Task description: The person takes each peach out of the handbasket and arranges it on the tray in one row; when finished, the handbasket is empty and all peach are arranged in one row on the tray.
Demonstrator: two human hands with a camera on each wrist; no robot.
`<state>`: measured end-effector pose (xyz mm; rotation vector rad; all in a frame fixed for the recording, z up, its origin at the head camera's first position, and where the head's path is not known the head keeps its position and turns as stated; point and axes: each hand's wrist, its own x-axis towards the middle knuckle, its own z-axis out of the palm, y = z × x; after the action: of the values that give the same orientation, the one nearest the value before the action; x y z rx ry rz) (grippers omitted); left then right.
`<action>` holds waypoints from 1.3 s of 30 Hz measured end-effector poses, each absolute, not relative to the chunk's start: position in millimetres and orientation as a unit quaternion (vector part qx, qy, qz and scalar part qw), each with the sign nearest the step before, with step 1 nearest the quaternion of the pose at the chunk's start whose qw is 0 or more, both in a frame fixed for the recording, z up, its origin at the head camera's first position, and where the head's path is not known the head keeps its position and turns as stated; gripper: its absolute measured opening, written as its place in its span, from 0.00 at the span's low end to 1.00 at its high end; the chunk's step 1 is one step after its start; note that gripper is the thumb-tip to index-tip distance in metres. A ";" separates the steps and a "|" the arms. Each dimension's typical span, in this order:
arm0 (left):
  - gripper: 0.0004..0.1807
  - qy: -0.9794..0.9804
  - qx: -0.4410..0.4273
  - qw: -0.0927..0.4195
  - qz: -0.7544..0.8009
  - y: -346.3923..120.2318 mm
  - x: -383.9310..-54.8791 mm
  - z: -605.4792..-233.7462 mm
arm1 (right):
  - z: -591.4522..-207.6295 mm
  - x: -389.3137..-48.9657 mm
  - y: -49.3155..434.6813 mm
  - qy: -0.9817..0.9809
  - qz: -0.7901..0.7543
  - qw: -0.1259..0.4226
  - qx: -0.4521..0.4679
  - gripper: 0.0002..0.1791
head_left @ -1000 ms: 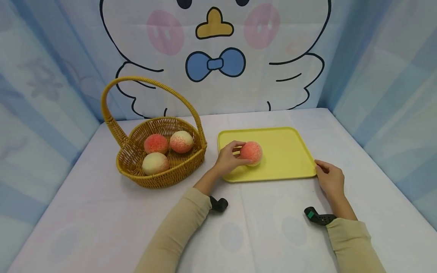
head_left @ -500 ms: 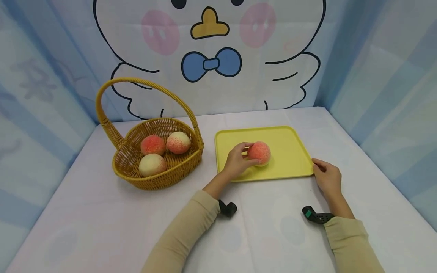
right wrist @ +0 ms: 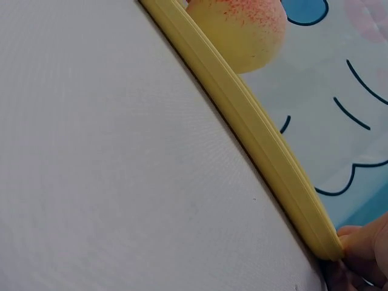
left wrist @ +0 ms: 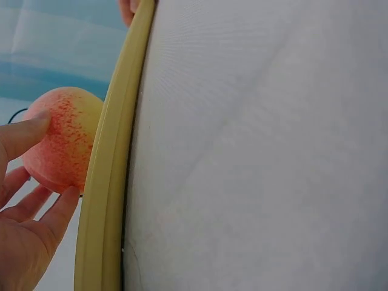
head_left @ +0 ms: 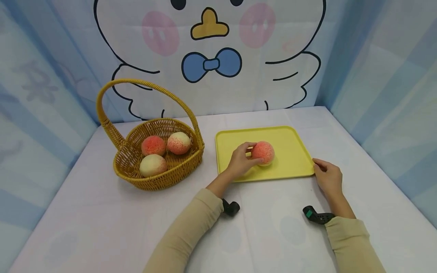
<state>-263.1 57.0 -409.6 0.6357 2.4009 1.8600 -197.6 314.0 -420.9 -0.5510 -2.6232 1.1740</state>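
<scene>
My left hand [head_left: 240,162] holds a pink-red peach [head_left: 264,153] over the yellow tray [head_left: 291,159], thumb and fingers curled about its left side. In the left wrist view the peach [left wrist: 66,136] is red shading to yellow, low behind the tray's rim [left wrist: 109,182]. Whether it touches the tray floor is hidden by that rim. My right hand [head_left: 329,179] pinches the tray's near right corner. The right wrist view shows the thumb and fingers [right wrist: 362,245] at that corner, with the peach [right wrist: 245,33] farther off.
A brown wicker basket [head_left: 160,184] with a tall handle [head_left: 150,83] stands left of the tray. In it lie a red peach [head_left: 153,145], a cream-and-red peach [head_left: 179,143] and a pale peach [head_left: 153,165]. A white cloth covers the table [head_left: 102,227]; printed curtains surround it.
My left hand has moved to the right over the tray with the peach in its grip. The right hand stays at the tray corner. The head view shifted slightly.
</scene>
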 end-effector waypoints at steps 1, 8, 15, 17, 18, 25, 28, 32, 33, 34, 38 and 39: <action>0.29 0.774 0.203 0.020 0.600 59.0 -263.6 -409.3 | -420.5 -197.7 314.3 -0.891 0.399 0.108 -0.186 0.20; 0.29 0.769 0.190 0.030 0.610 73.4 -267.1 -409.3 | -419.0 -196.8 313.5 -0.890 0.402 0.110 -0.186 0.20; 0.29 0.769 0.183 0.027 0.612 84.7 -270.1 -409.2 | -420.7 -197.9 313.5 -0.890 0.402 0.118 -0.178 0.20; 0.29 0.770 0.182 0.023 0.612 88.5 -270.8 -408.9 | -420.8 -198.4 313.4 -0.891 0.401 0.119 -0.176 0.20; 0.28 0.771 0.182 0.020 0.610 90.8 -271.2 -408.6 | -421.0 -198.9 313.6 -0.891 0.402 0.120 -0.175 0.20; 0.28 0.779 0.181 0.021 0.600 107.9 -273.8 -410.4 | -421.9 -198.2 314.3 -0.891 0.401 0.121 -0.176 0.20; 0.28 0.778 0.182 0.017 0.601 113.7 -274.5 -410.5 | -421.7 -197.6 313.7 -0.892 0.399 0.124 -0.172 0.20; 0.28 0.776 0.184 0.015 0.603 121.4 -276.1 -411.8 | -420.1 -196.9 312.1 -0.893 0.396 0.126 -0.172 0.20; 0.28 0.776 0.185 0.015 0.603 123.5 -276.6 -412.3 | -419.7 -196.8 311.9 -0.893 0.395 0.125 -0.174 0.20; 0.28 0.776 0.186 0.015 0.603 125.7 -276.8 -412.4 | -419.5 -196.6 311.7 -0.893 0.394 0.125 -0.176 0.19; 0.27 0.776 0.186 0.008 0.602 135.7 -277.8 -413.4 | -419.5 -196.3 311.8 -0.892 0.395 0.119 -0.182 0.20; 0.27 0.776 0.186 0.006 0.603 138.0 -277.8 -413.3 | -419.8 -196.4 311.6 -0.892 0.396 0.119 -0.181 0.20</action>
<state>-277.8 138.0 -413.3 0.5824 2.4280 1.8858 -196.4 311.6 -419.8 -0.5298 -2.6090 1.1578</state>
